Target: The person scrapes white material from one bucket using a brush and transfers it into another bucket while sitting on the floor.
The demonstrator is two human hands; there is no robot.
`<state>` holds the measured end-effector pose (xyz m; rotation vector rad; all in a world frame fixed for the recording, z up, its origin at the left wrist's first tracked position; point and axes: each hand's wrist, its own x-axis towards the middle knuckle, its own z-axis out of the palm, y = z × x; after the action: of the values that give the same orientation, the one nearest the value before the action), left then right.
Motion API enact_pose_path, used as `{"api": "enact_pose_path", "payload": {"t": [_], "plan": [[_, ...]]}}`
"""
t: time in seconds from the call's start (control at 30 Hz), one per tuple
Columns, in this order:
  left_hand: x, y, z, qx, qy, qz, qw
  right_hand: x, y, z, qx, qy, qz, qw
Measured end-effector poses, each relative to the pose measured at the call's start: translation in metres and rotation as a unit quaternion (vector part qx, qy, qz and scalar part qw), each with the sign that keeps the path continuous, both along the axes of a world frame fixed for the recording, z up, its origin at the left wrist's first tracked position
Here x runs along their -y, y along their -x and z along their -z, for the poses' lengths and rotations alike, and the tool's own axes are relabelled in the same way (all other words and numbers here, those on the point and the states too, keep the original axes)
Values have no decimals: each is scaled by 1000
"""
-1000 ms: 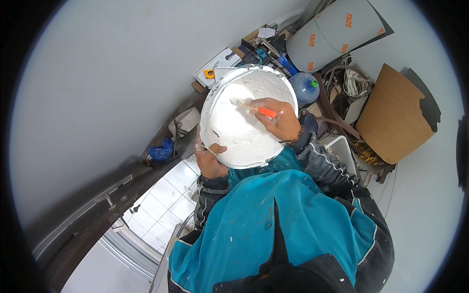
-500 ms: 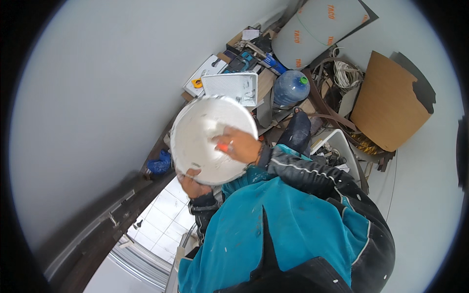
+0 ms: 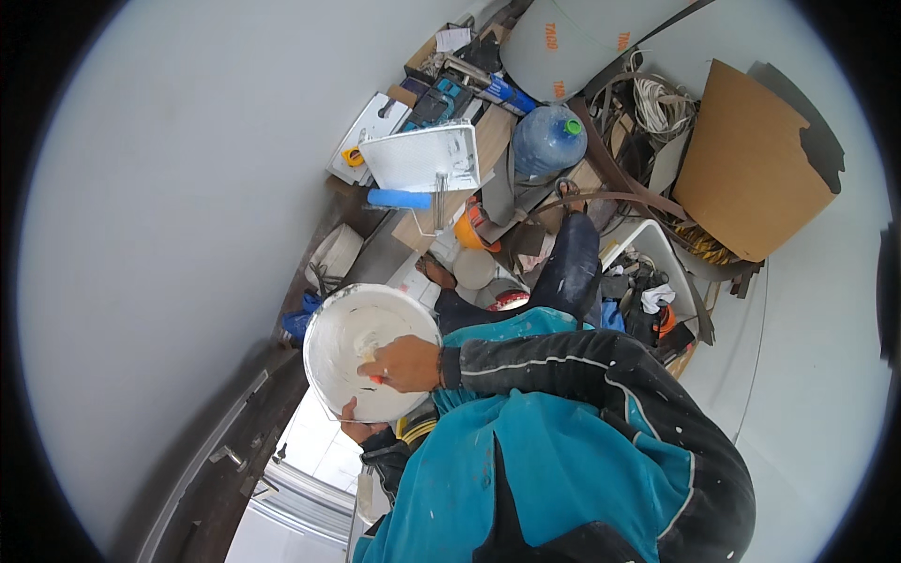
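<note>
A white bucket (image 3: 328,328), coated inside with white material, sits tilted low at the centre-left, beside my blue-and-black jacket. My left hand (image 3: 360,422) holds the bucket at its lower-left rim, partly hidden by it. Inside the bucket, my right hand (image 3: 405,364) is closed around a brush with an orange handle (image 3: 376,379); its pale head is partly hidden by my fingers. Above the bucket lie a white paint tray (image 3: 413,155) and a blue roller (image 3: 399,199) with a wire frame.
Water jug (image 3: 549,141), orange helmet (image 3: 466,230), white tub (image 3: 668,267) of clutter, brown board (image 3: 746,169), cable coil (image 3: 662,113) and assorted tools crowd the back and right. My legs (image 3: 568,263) reach among them. A white wall (image 3: 160,188) rises at left; a dark ledge edge (image 3: 244,432) runs below it.
The bucket and both my hands have moved down and left in the view, the right hand still holding the brush. The tray, roller, helmet and my legs have come into clearer view.
</note>
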<state>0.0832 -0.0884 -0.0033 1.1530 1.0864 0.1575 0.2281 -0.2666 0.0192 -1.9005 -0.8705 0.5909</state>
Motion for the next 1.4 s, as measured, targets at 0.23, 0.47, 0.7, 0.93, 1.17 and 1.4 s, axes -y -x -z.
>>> {"api": "enact_pose_path", "payload": {"t": [0.23, 0.47, 0.7, 0.93, 1.17, 1.4], "plan": [[-27, 74, 41, -78, 202, -101, 971, -11, 2, 18, -37, 36, -9, 999], [-1, 31, 6, -109, 148, -88, 979, -36, -48, 48, -101, 42, 38, 993], [-15, 7, 38, 88, 192, -153, 965, -67, -34, 5, -231, -55, 162, 958], [-17, 16, 35, 174, 226, -236, 929, -69, -35, -12, -221, -125, 141, 957], [-12, 89, 0, 211, 143, -407, 877, -131, -63, -39, -183, -137, 110, 967], [43, 173, -37, 181, -31, -484, 855, -208, -31, -97, -82, -217, -54, 971]]}}
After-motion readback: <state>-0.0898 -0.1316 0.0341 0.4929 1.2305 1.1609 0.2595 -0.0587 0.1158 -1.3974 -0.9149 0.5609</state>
